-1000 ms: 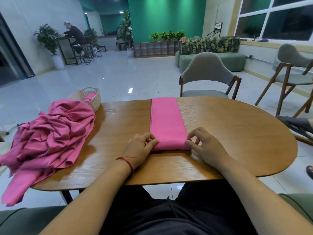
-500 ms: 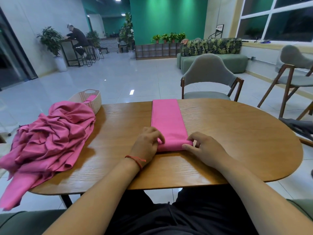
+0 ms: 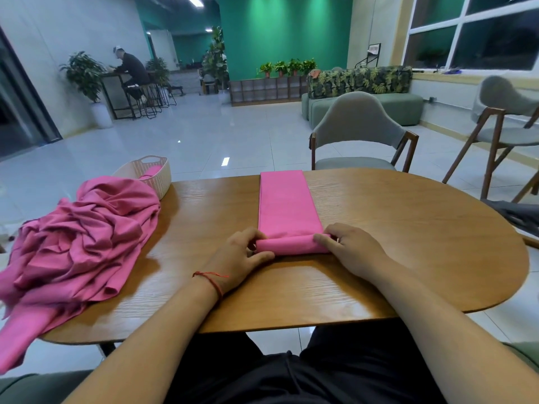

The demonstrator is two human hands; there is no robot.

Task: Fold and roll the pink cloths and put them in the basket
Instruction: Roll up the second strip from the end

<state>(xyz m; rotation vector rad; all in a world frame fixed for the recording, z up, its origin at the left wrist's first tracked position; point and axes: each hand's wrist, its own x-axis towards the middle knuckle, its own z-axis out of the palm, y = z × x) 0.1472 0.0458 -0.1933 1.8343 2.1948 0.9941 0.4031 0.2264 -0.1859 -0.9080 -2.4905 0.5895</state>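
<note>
**A:** What have your hands got?

**B:** The roll [image 3: 291, 246]. My left hand [image 3: 237, 258] curls fingers and thumb round its left end. My right hand [image 3: 351, 249] grips the right end, fingers bent over the top. Neither hand is open.

**A:** And the cloth?

**B:** The cloth [image 3: 287, 204] is folded into a long strip across the middle of the table [image 3: 414, 246]. Its far end reaches the far edge. Only the near end is rolled up, and it sits nearer my edge than the far one.

**A:** So which step is this?

**B:** Rolling, and early in it, I'd say. Most of the strip lies flat ahead of me.

**A:** What does the next move need?

**B:** I push the roll toward the far edge with both ends at one pace, kept tight so it doesn't go cone-shaped or slack.

**A:** Then?

**B:** It goes into the basket [image 3: 151, 174] at the far left corner, where something pink already shows. The pile [image 3: 78, 237] of unfolded cloths by the left edge, partly hanging off, comes after.
</note>
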